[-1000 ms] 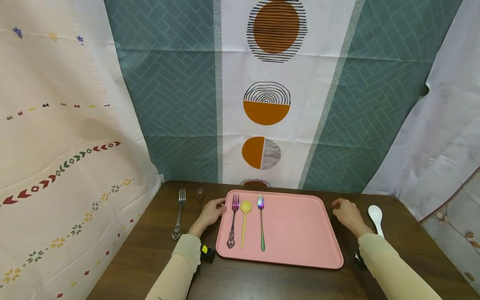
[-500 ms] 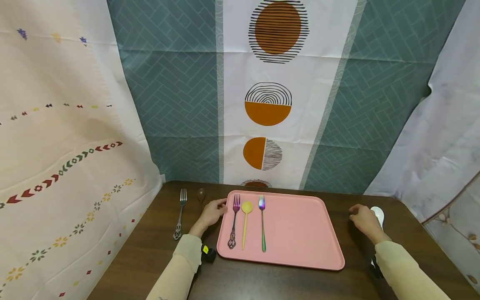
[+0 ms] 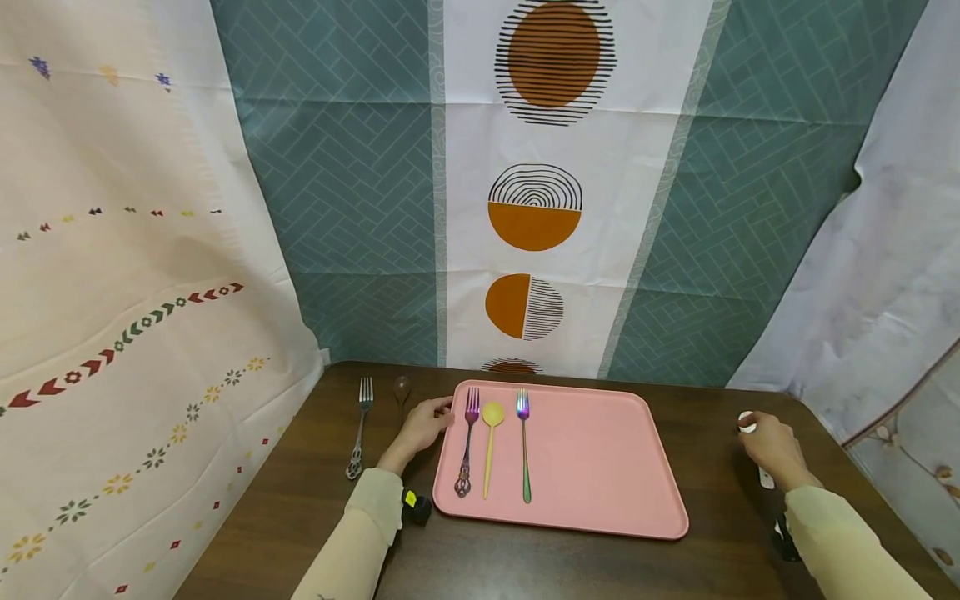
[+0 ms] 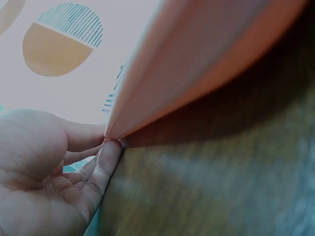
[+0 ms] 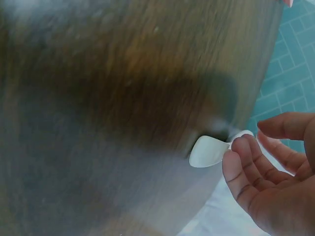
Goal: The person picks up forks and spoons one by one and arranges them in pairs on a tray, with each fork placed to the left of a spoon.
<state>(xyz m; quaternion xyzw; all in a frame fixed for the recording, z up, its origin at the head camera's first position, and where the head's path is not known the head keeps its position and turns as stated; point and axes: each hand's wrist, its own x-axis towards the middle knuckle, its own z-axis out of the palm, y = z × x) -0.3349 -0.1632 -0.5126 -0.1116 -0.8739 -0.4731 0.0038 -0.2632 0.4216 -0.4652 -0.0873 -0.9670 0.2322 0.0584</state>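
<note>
On the left side of the pink tray (image 3: 600, 467), my left hand (image 3: 422, 425) pinches the rim between thumb and fingers; the left wrist view shows the fingertips (image 4: 109, 151) meeting at the tray's corner-like edge. Lying on the tray are a purple-tined fork (image 3: 468, 433), a yellow spoon (image 3: 489, 446) and a rainbow fork with a green handle (image 3: 524, 442). My right hand (image 3: 774, 450) is over a white spoon (image 3: 747, 421), covering its middle. In the right wrist view thumb and fingers stand apart, the spoon's handle end (image 5: 208, 151) showing beyond the fingertips.
A silver fork (image 3: 360, 427) with an ornate handle and a brown spoon (image 3: 401, 390) lie left of the tray on the dark wooden table (image 3: 570, 567). A patterned curtain (image 3: 525, 208) hangs behind the table, with white cloths at both sides.
My right hand has moved right, away from beside the tray, to over the white spoon. My left hand stays at the tray's rim.
</note>
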